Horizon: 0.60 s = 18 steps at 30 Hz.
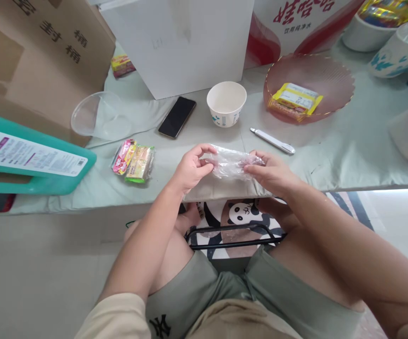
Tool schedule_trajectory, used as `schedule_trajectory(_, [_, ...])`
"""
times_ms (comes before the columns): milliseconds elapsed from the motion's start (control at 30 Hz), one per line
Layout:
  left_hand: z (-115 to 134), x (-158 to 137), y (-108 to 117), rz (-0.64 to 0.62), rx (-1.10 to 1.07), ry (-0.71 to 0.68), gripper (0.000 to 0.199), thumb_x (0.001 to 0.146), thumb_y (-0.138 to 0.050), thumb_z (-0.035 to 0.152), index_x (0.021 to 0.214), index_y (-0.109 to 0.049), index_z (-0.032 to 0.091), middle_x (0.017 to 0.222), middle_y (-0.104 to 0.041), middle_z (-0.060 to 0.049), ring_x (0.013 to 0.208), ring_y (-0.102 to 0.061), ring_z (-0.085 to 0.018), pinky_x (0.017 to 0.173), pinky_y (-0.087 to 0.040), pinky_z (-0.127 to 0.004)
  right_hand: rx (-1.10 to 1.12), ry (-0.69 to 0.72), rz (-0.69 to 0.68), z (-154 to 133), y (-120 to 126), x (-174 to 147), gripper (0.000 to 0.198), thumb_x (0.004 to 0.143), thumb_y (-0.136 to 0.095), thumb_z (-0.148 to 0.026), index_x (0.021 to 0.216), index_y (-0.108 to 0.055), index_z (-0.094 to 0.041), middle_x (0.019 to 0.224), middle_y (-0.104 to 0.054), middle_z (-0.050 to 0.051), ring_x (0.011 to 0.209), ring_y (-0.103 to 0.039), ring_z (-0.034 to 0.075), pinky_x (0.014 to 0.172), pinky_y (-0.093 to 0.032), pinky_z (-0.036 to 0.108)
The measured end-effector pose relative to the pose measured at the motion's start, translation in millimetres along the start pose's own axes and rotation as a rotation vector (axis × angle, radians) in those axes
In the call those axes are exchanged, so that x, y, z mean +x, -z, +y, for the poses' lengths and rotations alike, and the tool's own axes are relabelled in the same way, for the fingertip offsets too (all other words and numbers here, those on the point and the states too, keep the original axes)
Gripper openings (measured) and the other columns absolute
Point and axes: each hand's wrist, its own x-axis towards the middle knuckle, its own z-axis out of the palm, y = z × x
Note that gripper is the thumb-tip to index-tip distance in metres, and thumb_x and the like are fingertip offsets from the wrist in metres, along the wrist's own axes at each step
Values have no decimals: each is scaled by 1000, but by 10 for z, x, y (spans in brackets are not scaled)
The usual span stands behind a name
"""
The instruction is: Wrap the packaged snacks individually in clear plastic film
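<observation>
Likely bag [229, 162] in hands [190, 168] [271, 170], packets [295, 100] in bowl [319, 73]

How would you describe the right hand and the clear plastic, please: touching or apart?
Touching: the head view shows the right hand pinching the clear plastic.

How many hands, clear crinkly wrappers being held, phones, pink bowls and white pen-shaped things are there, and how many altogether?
Left hand and right hand, both bare: 2
Crinkly clear plastic wrapper, held: 1
Flat black rectangular phone: 1
Round translucent pink bowl: 1
Slim white pen-shaped tool: 1
Total: 6
</observation>
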Motion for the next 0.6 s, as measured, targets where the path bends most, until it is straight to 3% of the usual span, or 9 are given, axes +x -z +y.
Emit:
schedule_trajectory(67, [-31,52,58,232,131,-80,37,69,-64,10,103,-60,23,117,-63,-5,96,-67,-15,79,-54,-26,-36,5,25,36,0,14,33,70,-78,-35,74,-48,-22,90,-69,2,81,-61,16,78,-47,33])
schedule_trajectory(133, [-42,82,105,530,275,-164,29,72,-63,12,99,-58,22,107,-65,-4,96,-65,-14,84,-54,-27,-121,51,150,63,-8,29,30,73,-76,-33,74,-48,-23,91,-69,2,87,-62,18,80,-45,34])
schedule_trajectory(167, [-37,80,109,610,326,-208,22,76,-63,15,96,-58,22,102,-65,-4,95,-65,-15,87,-53,-28,-175,77,212,71,-17,33,29,73,-75,-32,74,-48,-23,90,-68,2,88,-62,19,79,-45,34])
schedule_trajectory(200, [-27,64,94,609,356,-251,17,80,-64,20,96,-59,21,101,-66,-4,96,-65,-16,90,-53,-30,-221,99,252,74,-30,33,28,74,-75,-32,74,-48,-23,87,-67,1,87,-61,19,78,-44,34])
schedule_trajectory(233, [-13,37,58,523,363,-283,17,83,-65,26,99,-61,21,104,-68,-6,100,-65,-17,94,-53,-32,-251,117,253,74,-47,28,29,75,-75,-33,74,-48,-24,83,-64,0,84,-60,19,76,-43,34])
schedule_trajectory(300, [14,-38,-64,211,316,-273,31,83,-70,38,108,-63,21,113,-70,-8,110,-65,-21,99,-52,-35,-246,148,143,71,-93,2,33,77,-76,-38,75,-46,-24,74,-56,-2,76,-55,17,71,-42,33])
schedule_trajectory(400, [34,-127,-266,-150,205,-115,44,82,-71,46,116,-65,19,111,-72,-9,105,-67,-22,92,-54,-33,-157,212,-82,74,-165,-47,36,82,-73,-48,77,-46,-25,72,-50,-3,70,-49,15,67,-41,31])
schedule_trajectory(467, [35,-135,-334,-182,175,-38,38,84,-68,44,113,-67,18,102,-73,-7,93,-68,-20,83,-54,-30,-113,226,-112,85,-182,-55,33,85,-70,-50,84,-48,-25,78,-52,-2,72,-52,15,70,-44,32])
schedule_trajectory(600, [58,-80,-280,-56,181,25,27,84,-64,37,102,-70,18,88,-72,-3,78,-65,-16,72,-52,-28,-239,306,152,107,-108,3,36,81,-73,-45,102,-50,-28,100,-59,3,94,-60,20,87,-49,38])
